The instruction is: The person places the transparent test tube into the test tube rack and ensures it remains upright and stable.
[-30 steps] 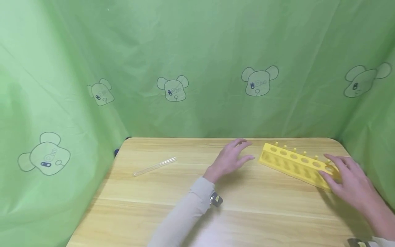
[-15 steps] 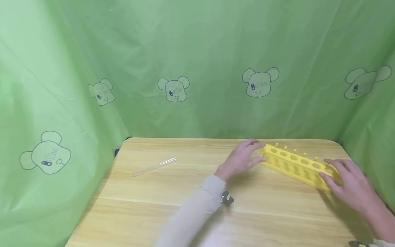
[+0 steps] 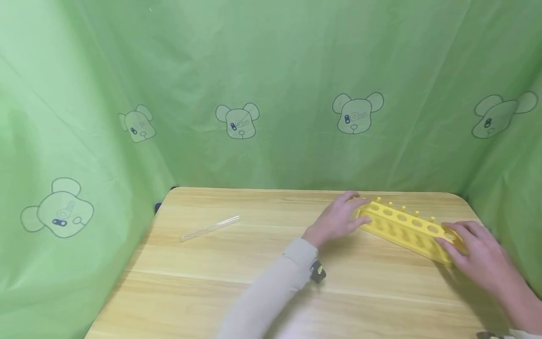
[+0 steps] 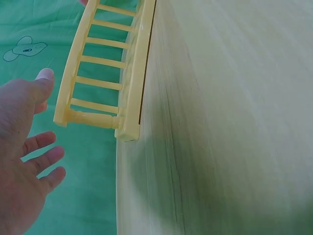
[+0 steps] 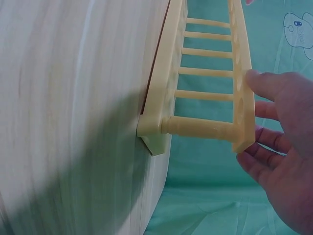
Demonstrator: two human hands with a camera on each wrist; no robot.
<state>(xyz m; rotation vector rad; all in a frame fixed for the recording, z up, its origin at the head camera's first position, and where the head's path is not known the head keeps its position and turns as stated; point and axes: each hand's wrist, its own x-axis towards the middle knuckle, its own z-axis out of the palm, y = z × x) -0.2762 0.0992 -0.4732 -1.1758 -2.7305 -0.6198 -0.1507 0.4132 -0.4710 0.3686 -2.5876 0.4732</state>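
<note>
Six holes (image 3: 402, 217) in yellow rack (image 3: 401, 234), one end in right hand (image 3: 483, 254), left hand (image 3: 337, 219) loose nearby.

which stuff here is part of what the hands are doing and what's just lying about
In the job: yellow test tube rack; right hand, gripping one end; left hand, near the other.

Just about: clear test tube, lying untouched; green curtain.

Printed heads (image 3: 360, 126) on curtain (image 3: 288, 56), head view: ea. w/ dk.-blue mark (image 3: 347, 119); faint outlined ltrs. (image 3: 359, 116) next to it on most, too indistinct to read. Wrist views: same motif, ltrs. likewise illeg.
</note>
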